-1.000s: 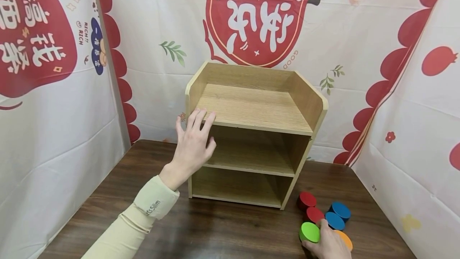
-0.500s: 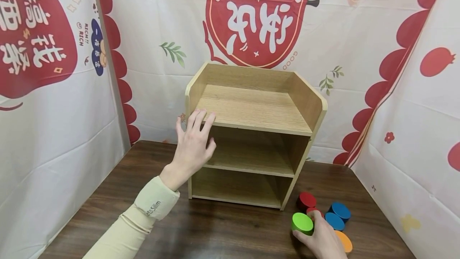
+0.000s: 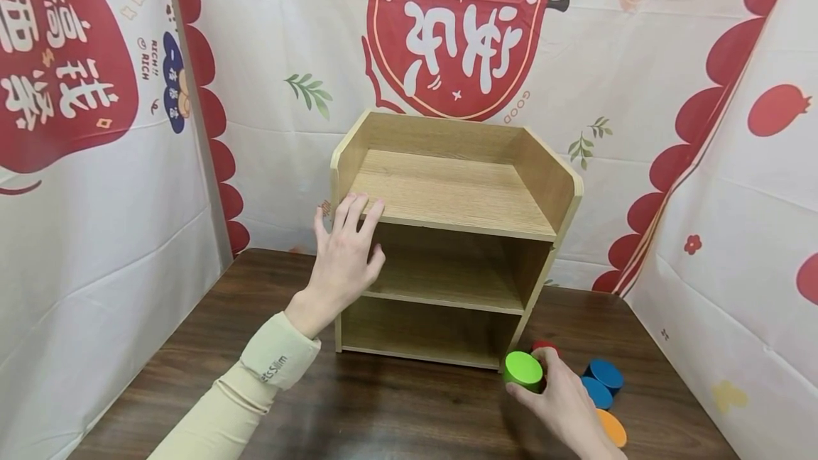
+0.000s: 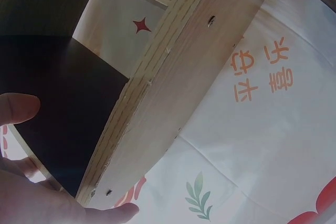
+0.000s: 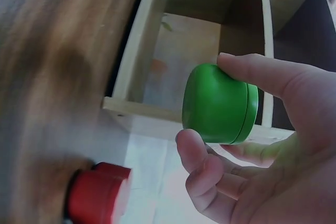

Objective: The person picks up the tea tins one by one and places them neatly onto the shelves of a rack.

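Note:
My right hand (image 3: 565, 400) holds a small green round lidded container (image 3: 523, 369) between thumb and fingers, just right of the lower front corner of a wooden shelf unit (image 3: 447, 183). The right wrist view shows the green container's side and lid seam, with the thumb (image 5: 260, 72) on one side and fingertips on the other. My left hand (image 3: 345, 258) rests at the left front edge of the unit's top board, fingers spread over the edge. In the left wrist view, the thumb (image 4: 20, 107) stands in front of the dark middle compartment, apart from the boards.
Two blue containers (image 3: 605, 375) and an orange one (image 3: 611, 428) stand at the right of the dark wood table (image 3: 415, 417). Red containers (image 5: 97, 195) stand beside the unit, partly hidden by my right hand in the head view. Printed cloth (image 3: 268, 183) hangs behind and at both sides.
My right hand has lifted the green container from the group and carried it left and away from me, toward the shelf unit. The left hand has stayed in place.

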Demonstrator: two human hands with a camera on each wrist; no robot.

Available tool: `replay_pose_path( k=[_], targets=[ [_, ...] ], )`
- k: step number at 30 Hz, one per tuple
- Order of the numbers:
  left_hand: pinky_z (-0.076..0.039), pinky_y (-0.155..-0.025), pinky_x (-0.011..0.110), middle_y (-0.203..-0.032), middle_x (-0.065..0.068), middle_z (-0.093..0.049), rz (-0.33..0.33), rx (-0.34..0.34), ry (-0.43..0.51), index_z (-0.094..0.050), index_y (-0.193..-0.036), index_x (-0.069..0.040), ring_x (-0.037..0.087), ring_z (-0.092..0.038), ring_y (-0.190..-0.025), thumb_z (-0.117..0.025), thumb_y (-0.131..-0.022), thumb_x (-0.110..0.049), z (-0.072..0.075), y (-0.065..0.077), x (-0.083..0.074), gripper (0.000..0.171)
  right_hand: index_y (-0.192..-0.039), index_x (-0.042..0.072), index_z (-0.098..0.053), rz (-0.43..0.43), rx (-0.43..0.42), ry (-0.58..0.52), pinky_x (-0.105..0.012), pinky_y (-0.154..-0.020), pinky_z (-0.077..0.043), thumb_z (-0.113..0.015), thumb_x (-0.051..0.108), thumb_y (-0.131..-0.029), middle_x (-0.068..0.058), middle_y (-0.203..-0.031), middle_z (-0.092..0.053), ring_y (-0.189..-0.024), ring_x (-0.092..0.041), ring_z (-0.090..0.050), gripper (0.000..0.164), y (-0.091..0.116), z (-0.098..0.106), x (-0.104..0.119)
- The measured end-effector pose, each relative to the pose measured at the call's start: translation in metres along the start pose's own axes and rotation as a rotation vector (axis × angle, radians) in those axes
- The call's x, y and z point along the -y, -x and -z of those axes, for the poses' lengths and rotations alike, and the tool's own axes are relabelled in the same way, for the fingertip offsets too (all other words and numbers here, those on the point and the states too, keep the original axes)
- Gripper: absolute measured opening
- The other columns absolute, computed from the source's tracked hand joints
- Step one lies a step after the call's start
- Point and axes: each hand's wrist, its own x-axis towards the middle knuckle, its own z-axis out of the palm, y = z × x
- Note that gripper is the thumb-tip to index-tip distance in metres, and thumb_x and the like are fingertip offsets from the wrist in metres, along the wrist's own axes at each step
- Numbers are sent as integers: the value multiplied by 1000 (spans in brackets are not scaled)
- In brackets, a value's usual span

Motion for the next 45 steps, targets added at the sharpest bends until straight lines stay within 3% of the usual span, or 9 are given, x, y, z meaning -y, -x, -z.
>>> replay_pose_path(
  k=[10, 19, 28, 37, 45],
  targets=[
    [-22, -104, 74, -142, 13, -45, -5, -4, -4, -46, -139, -13, 30, -34, -138, -68, -76, -14, -1, 1, 1, 67, -116, 7, -50, 57, -41, -14, -30, -61, -39, -81, 40, -72, -6, -94, -61, -74, -15, -51, 62, -7, 9, 24],
    [-21, -104, 73, -142, 13, -44, -8, -12, 5, -45, -139, -13, 30, -33, -138, -67, -77, -15, -2, 1, 3, 66, -117, 6, -52, 174, -116, -32, -27, -59, -39, -81, 36, -73, -4, -89, -60, -70, -11, -49, 61, -12, 21, 46],
    [-20, -106, 72, -143, 13, -44, -4, 5, 9, -44, -139, -13, 30, -32, -139, -67, -77, -15, -1, 2, 3, 66, -118, 7, -52, 231, -127, -63, -24, -56, -40, -80, 37, -75, -4, -88, -60, -65, -7, -49, 60, -18, 31, 66],
    [-20, -106, 71, -143, 12, -44, -8, 3, 1, -44, -138, -13, 29, -32, -139, -67, -76, -15, -2, 2, 4, 66, -116, 8, -53, 312, -170, -86, -24, -58, -40, -82, 34, -73, -6, -89, -62, -67, -14, -51, 58, -25, 44, 90],
    [-20, -107, 70, -143, 12, -43, -13, 10, -11, -44, -138, -14, 29, -31, -139, -67, -77, -16, -2, -1, 4, 65, -116, 9, -53, 373, -171, -110, -23, -57, -42, -81, 36, -74, -4, -87, -60, -66, -12, -52, 58, -32, 60, 112]
  ],
)
